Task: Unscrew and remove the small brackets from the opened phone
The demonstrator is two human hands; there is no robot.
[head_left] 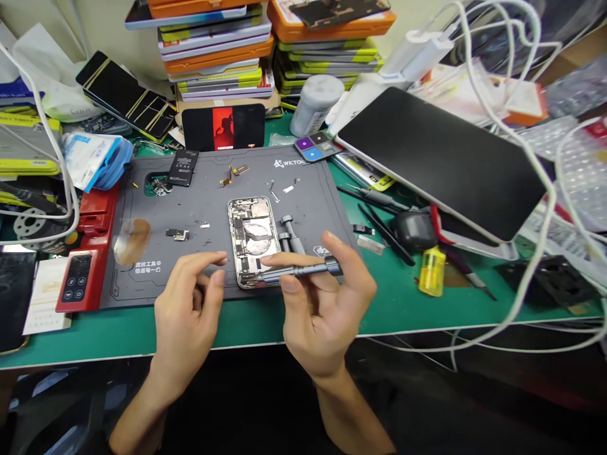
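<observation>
An opened smartphone (258,243) lies on the grey work mat (190,284), its inner boards and a round coil exposed. My right hand (322,309) grips a dark grey precision screwdriver (289,272), held almost level, its tip over the phone's lower end. Whether the tip touches the phone I cannot tell. Just left of the phone is my left hand (190,309), with index finger and thumb apart and nothing visible between them. More grey screwdrivers (294,237) rest right of the phone. Small metal parts (177,234) and a black battery (183,167) lie on the mat.
A red device with buttons (76,281) borders the mat's left side. Behind stand a phone with a lit screen (224,126) and stacked boxes (215,47). On the right are a large black tablet (441,158), a yellow bottle (431,272) and looping white cables (535,265).
</observation>
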